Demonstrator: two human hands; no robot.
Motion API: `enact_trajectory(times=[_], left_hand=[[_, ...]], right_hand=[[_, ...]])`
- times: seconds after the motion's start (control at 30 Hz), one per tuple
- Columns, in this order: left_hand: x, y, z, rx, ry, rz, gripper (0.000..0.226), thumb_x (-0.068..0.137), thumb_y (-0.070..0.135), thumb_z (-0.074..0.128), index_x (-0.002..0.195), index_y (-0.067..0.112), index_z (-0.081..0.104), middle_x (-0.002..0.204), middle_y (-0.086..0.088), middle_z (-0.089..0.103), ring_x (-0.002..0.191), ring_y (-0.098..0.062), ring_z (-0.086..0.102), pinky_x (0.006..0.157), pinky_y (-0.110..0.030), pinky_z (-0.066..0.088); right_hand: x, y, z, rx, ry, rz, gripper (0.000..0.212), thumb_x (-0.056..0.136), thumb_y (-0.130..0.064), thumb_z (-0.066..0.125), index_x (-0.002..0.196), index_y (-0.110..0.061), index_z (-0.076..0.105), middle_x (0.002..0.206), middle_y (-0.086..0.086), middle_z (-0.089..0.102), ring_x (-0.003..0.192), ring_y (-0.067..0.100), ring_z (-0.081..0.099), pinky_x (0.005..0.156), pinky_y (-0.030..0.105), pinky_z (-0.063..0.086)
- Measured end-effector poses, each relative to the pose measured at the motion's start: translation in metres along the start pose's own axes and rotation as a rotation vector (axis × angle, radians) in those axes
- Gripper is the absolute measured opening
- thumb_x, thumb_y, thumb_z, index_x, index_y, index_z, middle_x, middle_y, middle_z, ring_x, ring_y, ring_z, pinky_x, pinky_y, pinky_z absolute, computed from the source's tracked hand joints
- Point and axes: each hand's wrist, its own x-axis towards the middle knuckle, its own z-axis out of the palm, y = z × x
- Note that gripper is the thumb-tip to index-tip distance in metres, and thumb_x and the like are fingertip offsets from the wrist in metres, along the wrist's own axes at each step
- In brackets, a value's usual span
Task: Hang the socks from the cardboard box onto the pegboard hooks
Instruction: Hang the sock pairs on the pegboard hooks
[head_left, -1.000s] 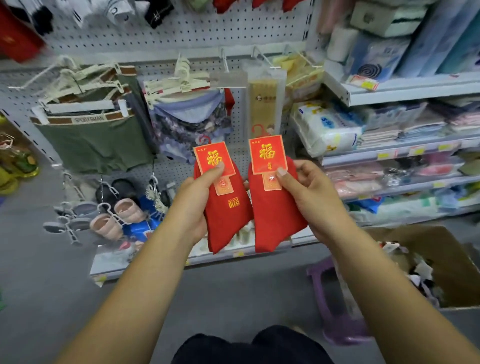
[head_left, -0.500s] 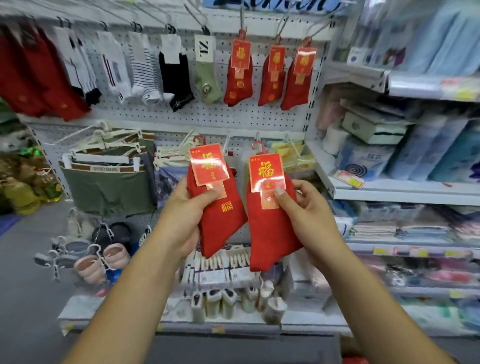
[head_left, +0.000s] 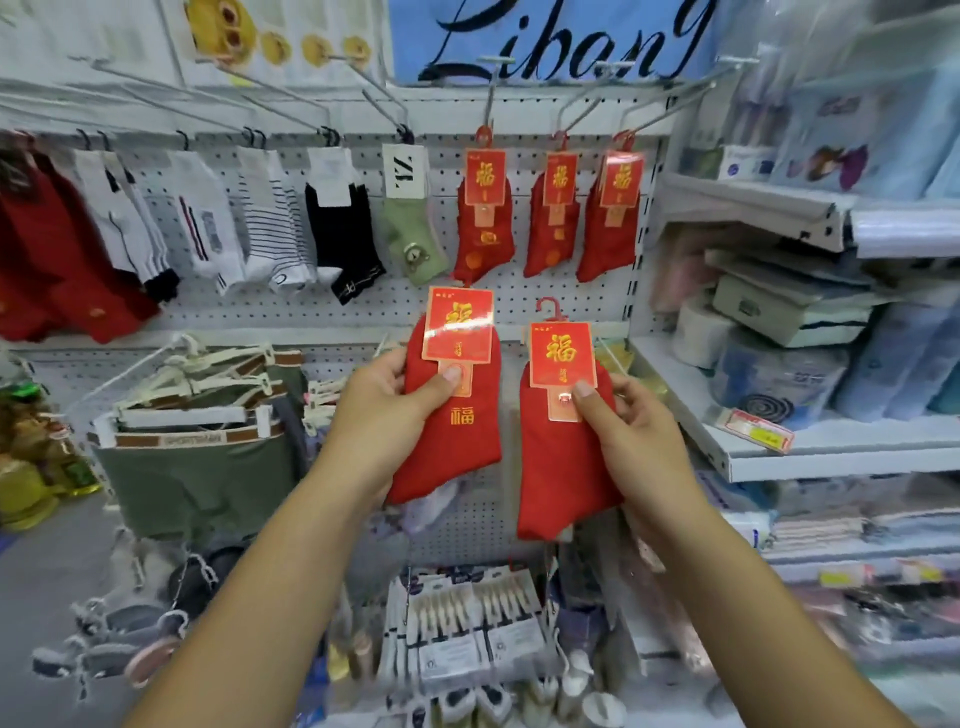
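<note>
Left hand (head_left: 382, 410), right hand (head_left: 631, 441): each grips 1 red sock pack.

a blue script banner (head_left: 561, 36) tops the wall; white shelves (head_left: 831, 447) of packaged goods stand right, grey floor (head_left: 47, 597) lower left.

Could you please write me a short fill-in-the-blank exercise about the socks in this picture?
1. Each hand holds one ____ sock pack: left hand, right hand.
2. On the pegboard above the hands, ____ hooks already carry matching red packs.
3. The green sock hangs just right of a ____ sock.
4. The plastic hook shows only atop the ____ hand's pack.

Missing words: red; three; black; right
</note>
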Motion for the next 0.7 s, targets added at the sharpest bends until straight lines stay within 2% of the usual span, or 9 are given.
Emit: enact_trajectory(times=[0.1,0.23,0.37,0.53,0.6,0.7], left_hand=[[0.052,0.007,-0.005,0.032,-0.103,0.010,0.018,0.094,0.018,0.073,0.110,0.027,0.073,0.102,-0.003,0.080,0.092,-0.025,0.078,0.082,-0.047,0.063],[0.120,0.014,-0.002,0.103,-0.221,0.033,0.017,0.097,0.017,0.069,0.111,0.025,0.072,0.102,-0.001,0.080,0.092,-0.024,0.078,0.085,-0.047,0.062],[0.173,0.004,0.012,0.146,-0.339,-0.003,0.014,0.098,0.018,0.066,0.104,0.028,0.074,0.098,-0.001,0.081,0.089,-0.024,0.078,0.077,-0.045,0.063],[0.202,-0.029,0.037,0.099,-0.416,-0.132,0.016,0.099,0.017,0.062,0.109,0.023,0.073,0.099,-0.008,0.080,0.084,-0.024,0.079,0.064,-0.036,0.062],[0.209,-0.035,0.050,0.060,-0.431,-0.138,0.016,0.100,0.019,0.061,0.112,0.022,0.072,0.100,-0.007,0.080,0.086,-0.023,0.079,0.064,-0.033,0.062],[0.225,-0.025,0.075,0.077,-0.469,-0.046,0.017,0.104,0.019,0.058,0.116,0.023,0.069,0.100,-0.003,0.080,0.089,-0.020,0.078,0.067,-0.031,0.062]], right_hand=[[0.031,0.003,0.012,0.029,0.099,-0.005,0.023,0.096,-0.036,0.068,0.114,-0.023,0.064,0.099,-0.005,0.079,0.089,0.015,0.077,0.073,0.034,0.061],[0.063,0.006,0.022,0.010,0.241,-0.029,0.024,0.094,-0.042,0.068,0.112,-0.027,0.064,0.094,-0.015,0.078,0.084,0.005,0.075,0.063,0.020,0.056],[0.079,0.012,0.018,0.047,0.389,-0.039,0.027,0.095,-0.038,0.069,0.117,-0.022,0.065,0.100,-0.006,0.079,0.087,0.009,0.076,0.068,0.026,0.057],[0.085,0.025,0.003,0.023,0.470,-0.017,0.024,0.096,-0.033,0.068,0.115,-0.020,0.065,0.101,-0.001,0.078,0.093,0.016,0.076,0.082,0.039,0.059],[0.093,0.027,-0.003,-0.015,0.471,-0.011,0.022,0.096,-0.031,0.067,0.115,-0.018,0.066,0.101,0.000,0.078,0.091,0.014,0.075,0.081,0.036,0.059],[0.113,0.024,-0.013,-0.068,0.458,-0.018,0.018,0.096,-0.032,0.068,0.109,-0.019,0.066,0.095,-0.001,0.078,0.089,0.014,0.075,0.080,0.035,0.057]])
